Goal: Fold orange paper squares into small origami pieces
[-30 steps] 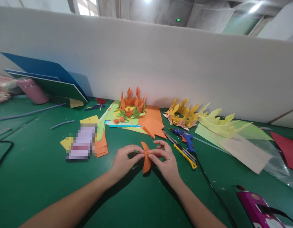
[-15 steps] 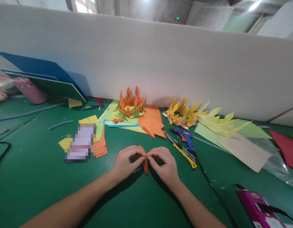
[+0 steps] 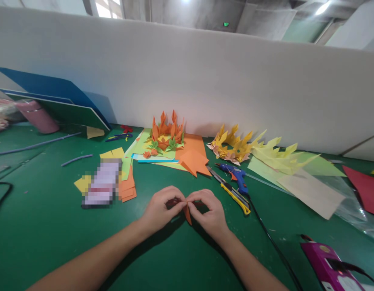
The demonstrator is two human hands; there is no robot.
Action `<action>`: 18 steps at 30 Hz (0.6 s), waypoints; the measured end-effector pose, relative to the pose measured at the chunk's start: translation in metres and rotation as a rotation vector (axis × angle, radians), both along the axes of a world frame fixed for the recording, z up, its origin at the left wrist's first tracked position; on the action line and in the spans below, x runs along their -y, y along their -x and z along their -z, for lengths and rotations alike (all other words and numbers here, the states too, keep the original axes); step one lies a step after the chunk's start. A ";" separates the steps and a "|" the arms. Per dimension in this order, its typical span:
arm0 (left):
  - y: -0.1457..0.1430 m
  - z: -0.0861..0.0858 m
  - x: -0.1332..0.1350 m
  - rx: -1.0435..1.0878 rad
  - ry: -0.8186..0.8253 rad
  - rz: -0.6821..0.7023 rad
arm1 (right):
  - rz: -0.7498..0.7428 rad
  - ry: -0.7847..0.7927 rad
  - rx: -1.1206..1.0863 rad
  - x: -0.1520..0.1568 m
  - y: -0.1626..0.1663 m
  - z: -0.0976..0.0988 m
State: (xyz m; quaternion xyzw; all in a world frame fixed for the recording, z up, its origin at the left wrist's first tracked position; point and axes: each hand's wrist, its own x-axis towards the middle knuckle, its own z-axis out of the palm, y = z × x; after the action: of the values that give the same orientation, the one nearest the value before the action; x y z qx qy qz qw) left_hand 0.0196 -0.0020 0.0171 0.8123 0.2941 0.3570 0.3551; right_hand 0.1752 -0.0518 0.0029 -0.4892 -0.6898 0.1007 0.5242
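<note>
Between the fingertips of both my hands is a small folded piece of orange paper [image 3: 188,216], with one pointed end hanging toward me. My left hand [image 3: 162,208] pinches it from the left with thumb and forefinger. From the right, my right hand [image 3: 207,210] pinches it in the same way, the two sets of fingertips almost touching. My fingers hide the upper part of the fold. Beyond my hands stands an orange folded-paper crown [image 3: 167,131] with green leaves, and loose orange paper pieces [image 3: 193,161] lie in front of it.
A utility knife [image 3: 232,194] and a blue glue gun [image 3: 235,174] with a black cable lie right of my hands. Yellow paper crowns [image 3: 231,143] stand behind them. A blurred-out phone-like object [image 3: 104,182] and orange slips [image 3: 128,190] lie left. A purple power box [image 3: 323,262] sits front right.
The pointed end of the orange paper above my fingers no longer shows. My fingertips have drawn closer together, and the lower point has swung slightly to the right.
</note>
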 end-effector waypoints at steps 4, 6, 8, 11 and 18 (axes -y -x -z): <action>0.000 0.003 0.000 -0.008 0.103 -0.029 | -0.008 0.008 -0.091 0.000 0.001 0.002; 0.001 0.003 -0.001 -0.005 0.096 -0.039 | -0.029 0.041 -0.159 0.000 0.002 0.002; 0.002 0.003 -0.002 -0.014 0.020 -0.047 | -0.053 0.083 -0.217 0.000 0.002 0.002; 0.002 0.001 -0.003 -0.042 -0.023 -0.037 | -0.062 0.152 -0.269 0.000 0.001 0.001; -0.001 0.000 0.001 -0.114 0.148 -0.023 | -0.151 0.413 -0.450 -0.001 -0.002 -0.001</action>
State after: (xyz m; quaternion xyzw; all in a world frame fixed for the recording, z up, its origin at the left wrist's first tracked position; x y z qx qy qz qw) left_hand 0.0206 -0.0030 0.0174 0.7993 0.3488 0.2917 0.3928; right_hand 0.1767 -0.0507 0.0037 -0.4980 -0.5559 0.3831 0.5442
